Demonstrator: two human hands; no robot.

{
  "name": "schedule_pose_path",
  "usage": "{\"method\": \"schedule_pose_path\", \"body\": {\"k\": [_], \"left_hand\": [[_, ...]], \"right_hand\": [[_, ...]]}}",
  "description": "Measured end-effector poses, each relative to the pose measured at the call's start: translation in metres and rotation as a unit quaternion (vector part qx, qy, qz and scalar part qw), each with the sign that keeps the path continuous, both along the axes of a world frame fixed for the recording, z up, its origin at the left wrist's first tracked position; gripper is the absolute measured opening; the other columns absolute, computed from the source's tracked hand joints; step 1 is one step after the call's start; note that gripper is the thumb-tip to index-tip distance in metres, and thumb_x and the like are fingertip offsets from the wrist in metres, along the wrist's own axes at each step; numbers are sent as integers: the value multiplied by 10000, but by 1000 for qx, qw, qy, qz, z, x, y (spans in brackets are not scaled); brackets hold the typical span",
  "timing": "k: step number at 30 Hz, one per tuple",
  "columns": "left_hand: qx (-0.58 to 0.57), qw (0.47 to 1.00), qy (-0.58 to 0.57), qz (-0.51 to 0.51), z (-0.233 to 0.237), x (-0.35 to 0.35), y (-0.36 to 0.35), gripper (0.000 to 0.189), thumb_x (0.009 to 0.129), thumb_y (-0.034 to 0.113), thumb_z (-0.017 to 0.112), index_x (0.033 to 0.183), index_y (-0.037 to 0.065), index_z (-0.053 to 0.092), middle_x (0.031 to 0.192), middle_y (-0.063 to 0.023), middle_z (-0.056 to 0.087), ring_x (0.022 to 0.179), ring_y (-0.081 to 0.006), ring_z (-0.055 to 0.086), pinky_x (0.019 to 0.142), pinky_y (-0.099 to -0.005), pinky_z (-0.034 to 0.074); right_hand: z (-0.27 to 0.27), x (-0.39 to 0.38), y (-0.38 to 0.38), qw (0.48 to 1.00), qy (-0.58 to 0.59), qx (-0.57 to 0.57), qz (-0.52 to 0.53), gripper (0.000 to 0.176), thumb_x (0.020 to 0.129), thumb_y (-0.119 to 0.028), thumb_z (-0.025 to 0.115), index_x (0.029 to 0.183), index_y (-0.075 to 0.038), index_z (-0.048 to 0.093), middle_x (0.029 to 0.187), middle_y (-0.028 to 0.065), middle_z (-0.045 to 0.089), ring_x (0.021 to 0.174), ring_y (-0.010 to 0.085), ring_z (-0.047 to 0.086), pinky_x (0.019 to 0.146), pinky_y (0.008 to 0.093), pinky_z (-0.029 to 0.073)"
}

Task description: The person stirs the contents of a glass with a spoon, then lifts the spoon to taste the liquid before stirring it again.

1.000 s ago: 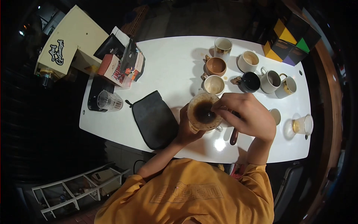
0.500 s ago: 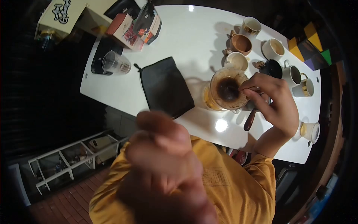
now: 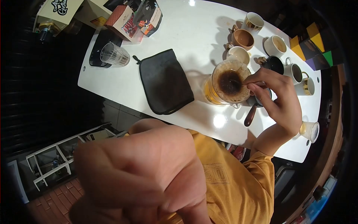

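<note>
My right hand (image 3: 278, 99) pinches a thin metal utensil (image 3: 260, 84) at the right rim of a cone dripper (image 3: 220, 69). Dark wet coffee (image 3: 229, 82) fills the dripper, which sits on a glass server (image 3: 210, 93) with yellow markings. Below my right hand is a brown wooden handle (image 3: 250, 116). Large and slightly blurred, my left hand (image 3: 141, 168) is close to the camera, in front of the yellow shirt. Its fingers are curled in, and what they hold, if anything, is hidden.
A black zip pouch (image 3: 166, 82) lies on the white table (image 3: 194, 33). Several cups, among them a brown cup (image 3: 243, 39), stand at the back right. A clear tumbler (image 3: 115, 55) and boxes (image 3: 125, 24) are at the left, a small glass (image 3: 309, 131) at the right edge.
My left hand has moved left and nearer the camera, and looks larger. My right hand stays at the dripper. The view has shifted slightly.
</note>
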State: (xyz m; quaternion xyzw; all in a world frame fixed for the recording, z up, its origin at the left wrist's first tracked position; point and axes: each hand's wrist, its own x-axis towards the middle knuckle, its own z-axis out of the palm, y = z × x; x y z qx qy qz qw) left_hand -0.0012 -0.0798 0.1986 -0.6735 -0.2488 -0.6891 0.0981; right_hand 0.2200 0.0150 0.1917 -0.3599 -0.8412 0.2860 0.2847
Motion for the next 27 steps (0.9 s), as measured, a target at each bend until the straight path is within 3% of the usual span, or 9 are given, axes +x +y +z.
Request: {"method": "schedule_pose_path", "body": {"k": [5, 6, 7, 9, 10, 14, 18, 21, 27], "left_hand": [[8, 999, -6, -41, -18, -19, 39, 328, 1004, 418, 580, 1231, 194, 504, 1168, -1, 477, 990, -204, 503, 855, -436, 428], [12, 999, -9, -52, -29, 35, 78, 351, 1002, 420, 580, 1251, 185, 499, 1182, -17, 478, 997, -215, 507, 859, -436, 433], [18, 998, -12, -65, -26, -17, 69, 375, 1000, 421, 579, 1271, 176, 494, 1195, -34, 478, 1004, -227, 511, 863, -436, 438], [37, 995, -14, -97, -25, -20, 57, 422, 996, 424, 579, 1311, 159, 484, 1221, -66, 480, 1018, -251, 518, 870, -436, 449], [29, 995, -38, -83, -47, -25, 67, 484, 914, 458, 730, 1219, 162, 498, 1111, -76, 507, 934, -247, 577, 808, -429, 497], [-185, 973, -17, -140, -158, -32, 82, 902, 782, 580, 797, 1379, 63, 361, 1238, -200, 487, 1084, -316, 547, 933, -473, 468], [-285, 945, 35, -153, -201, -30, 86, 986, 744, 581, 831, 1418, 57, 337, 1335, -207, 445, 1247, -344, 488, 1068, -501, 397], [-382, 892, 66, -232, -204, -30, 88, 1075, 688, 427, 912, 1504, 101, 294, 1475, -195, 383, 1409, -374, 360, 1176, -516, 305], [-399, 870, 104, -271, -205, -30, 95, 1005, 720, 411, 892, 1514, 107, 355, 1519, -185, 358, 1444, -376, 341, 1169, -515, 338]], "right_hand": [[3, -2, -4, 1000, 4, -8, -27, 89, 890, -3, 660, 969, 32, 687, 882, 152, 683, 739, 293, 692, 644, 337, 539], [4, -2, -5, 999, 18, 4, -33, 86, 890, -3, 663, 967, 29, 685, 873, 147, 678, 733, 286, 688, 638, 332, 534], [5, 0, -6, 998, 31, 18, -42, 82, 890, -4, 667, 965, 25, 683, 863, 142, 673, 727, 279, 685, 632, 327, 528], [8, 2, -6, 998, 33, 42, -42, 79, 890, -2, 666, 963, 24, 683, 861, 139, 671, 722, 279, 680, 630, 329, 524], [9, 2, -7, 997, 34, 58, -38, 76, 889, -1, 665, 960, 22, 682, 860, 136, 669, 718, 278, 676, 629, 331, 519], [8, 5, -10, 997, 53, 24, -49, 87, 890, 6, 647, 970, 11, 681, 850, 137, 661, 715, 294, 673, 628, 348, 515], [5, -3, -8, 998, 43, 25, -40, 106, 890, -6, 647, 991, 7, 677, 846, 147, 658, 689, 306, 669, 615, 368, 514], [8, -8, -9, 999, 16, 16, -42, 110, 900, -27, 638, 998, 7, 675, 873, 149, 662, 676, 337, 662, 611, 390, 518], [2, -11, -19, 998, -24, 31, -44, 89, 913, -61, 630, 978, -7, 658, 848, 141, 636, 713, 366, 647, 629, 431, 524]]}}
